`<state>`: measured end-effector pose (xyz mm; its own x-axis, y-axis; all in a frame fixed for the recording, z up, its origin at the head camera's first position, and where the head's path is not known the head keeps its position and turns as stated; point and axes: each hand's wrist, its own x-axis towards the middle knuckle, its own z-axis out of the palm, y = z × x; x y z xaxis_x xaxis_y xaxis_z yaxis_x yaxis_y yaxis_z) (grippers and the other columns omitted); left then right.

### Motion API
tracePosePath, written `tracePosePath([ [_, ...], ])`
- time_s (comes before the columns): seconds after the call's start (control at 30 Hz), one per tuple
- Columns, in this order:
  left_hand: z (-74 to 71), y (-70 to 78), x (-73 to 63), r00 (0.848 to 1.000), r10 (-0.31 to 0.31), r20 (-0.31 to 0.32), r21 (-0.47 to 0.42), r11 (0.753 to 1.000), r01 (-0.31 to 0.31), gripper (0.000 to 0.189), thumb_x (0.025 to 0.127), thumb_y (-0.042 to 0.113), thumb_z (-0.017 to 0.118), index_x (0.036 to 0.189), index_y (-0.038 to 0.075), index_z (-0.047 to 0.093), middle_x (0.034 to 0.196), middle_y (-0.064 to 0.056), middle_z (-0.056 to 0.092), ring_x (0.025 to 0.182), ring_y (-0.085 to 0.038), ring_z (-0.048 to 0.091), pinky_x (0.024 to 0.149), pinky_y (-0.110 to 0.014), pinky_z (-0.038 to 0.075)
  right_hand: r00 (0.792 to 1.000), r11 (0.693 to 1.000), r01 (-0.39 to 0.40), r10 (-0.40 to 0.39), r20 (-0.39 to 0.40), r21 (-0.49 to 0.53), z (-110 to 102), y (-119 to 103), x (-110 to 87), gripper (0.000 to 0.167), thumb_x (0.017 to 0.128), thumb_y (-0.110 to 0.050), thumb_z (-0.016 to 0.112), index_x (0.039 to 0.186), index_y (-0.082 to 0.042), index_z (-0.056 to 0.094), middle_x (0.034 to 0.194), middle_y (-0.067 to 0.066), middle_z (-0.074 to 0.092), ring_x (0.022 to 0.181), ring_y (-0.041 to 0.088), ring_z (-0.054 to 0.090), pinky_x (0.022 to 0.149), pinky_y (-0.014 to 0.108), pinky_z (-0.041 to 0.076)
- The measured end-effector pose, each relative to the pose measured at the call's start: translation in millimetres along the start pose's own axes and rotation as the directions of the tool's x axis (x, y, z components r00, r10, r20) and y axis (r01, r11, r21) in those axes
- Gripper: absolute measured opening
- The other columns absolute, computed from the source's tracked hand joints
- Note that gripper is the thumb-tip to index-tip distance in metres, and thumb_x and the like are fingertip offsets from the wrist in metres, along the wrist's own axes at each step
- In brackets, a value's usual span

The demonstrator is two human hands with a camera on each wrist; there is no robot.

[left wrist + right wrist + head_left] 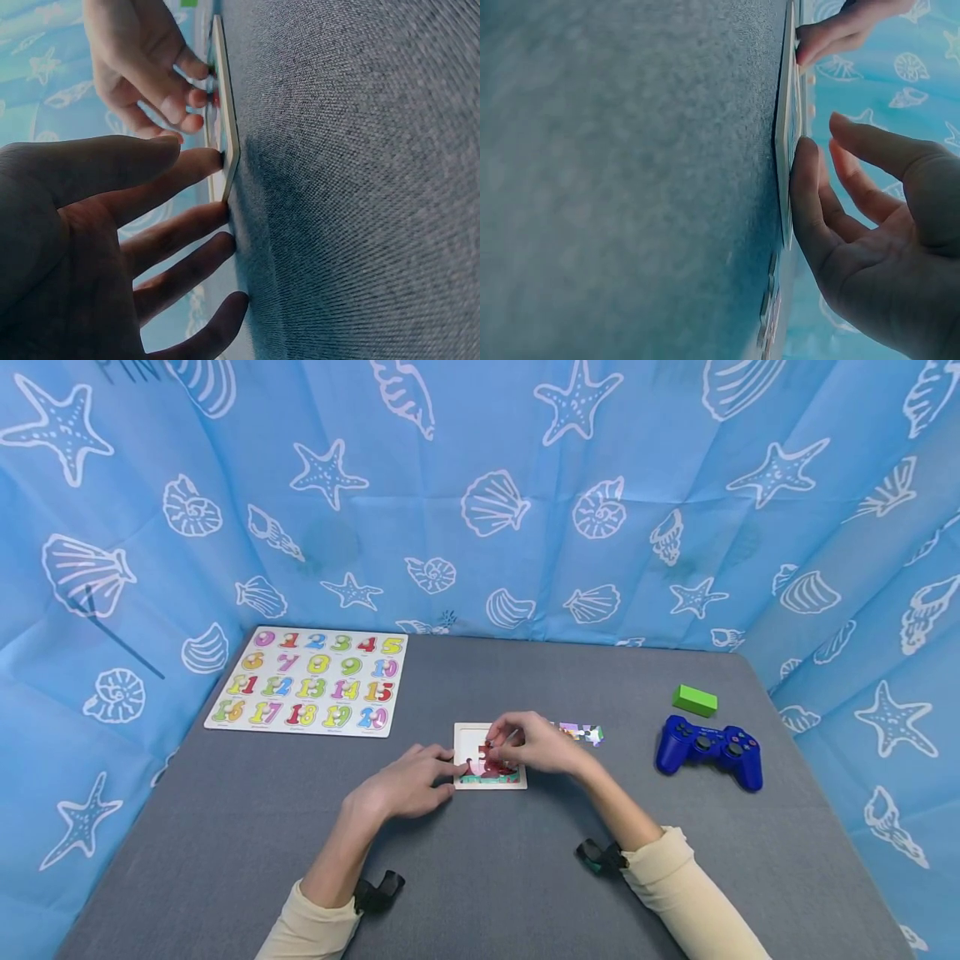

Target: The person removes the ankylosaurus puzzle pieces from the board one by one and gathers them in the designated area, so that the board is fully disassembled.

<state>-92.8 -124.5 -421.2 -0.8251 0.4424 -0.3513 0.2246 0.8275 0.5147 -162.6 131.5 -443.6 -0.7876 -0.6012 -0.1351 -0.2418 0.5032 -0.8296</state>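
Note:
A small jigsaw puzzle in a pale wooden frame (489,727) lies on the table, with red-brown and green pieces (487,774) along its lower part. The left hand (408,781) rests at its left side, fingers extended, index fingertip on the frame's corner and others along its edge. Over the puzzle's right half is the right hand (536,743), its bent fingers touching the pieces. In the right wrist view, the thumb (870,142) stands apart from the fingertip on the puzzle. Part of the picture is hidden beneath the right hand.
Loose puzzle pieces (588,732) lie just right of the frame, partly behind the right hand. A white number board (300,685) is at the back left. On the right are a green block (695,700) and a blue game controller (708,752). A blue curtain (480,568) hangs behind the grey table (480,877).

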Motion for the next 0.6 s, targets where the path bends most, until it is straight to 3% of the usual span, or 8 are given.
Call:
tracePosePath([
  [0.17,-0.7,-0.7,0.1,1.000,0.007,-0.004,-0.001,1.000,-0.007,0.044,0.109,0.021,0.065,0.153,0.020,0.065,0.165,-0.010,0.054,0.150,-0.033,0.047,0.125,-0.057,0.042,1.000,0.999,-0.022,0.021,-0.021,-0.045,1,-1,5.9,0.020,0.097,-0.010,0.080,0.114,-0.001,0.076,0.100,0.011,0.075,0.083,0.011,0.065,0.074,0.022,0.053],
  [0.6,0.0,-2.8,0.2,1.000,0.011,0.007,-0.029,1.000,-0.011,0.046,0.108,0.026,0.066,0.154,0.020,0.064,0.167,-0.008,0.052,0.153,-0.031,0.045,0.125,-0.056,0.042,0.993,0.984,-0.117,0.113,-0.034,-0.136,3,-6,14.9,0.021,0.089,-0.013,0.089,0.105,-0.004,0.078,0.086,0.000,0.068,0.074,0.008,0.056,0.067,0.021,0.046],
])
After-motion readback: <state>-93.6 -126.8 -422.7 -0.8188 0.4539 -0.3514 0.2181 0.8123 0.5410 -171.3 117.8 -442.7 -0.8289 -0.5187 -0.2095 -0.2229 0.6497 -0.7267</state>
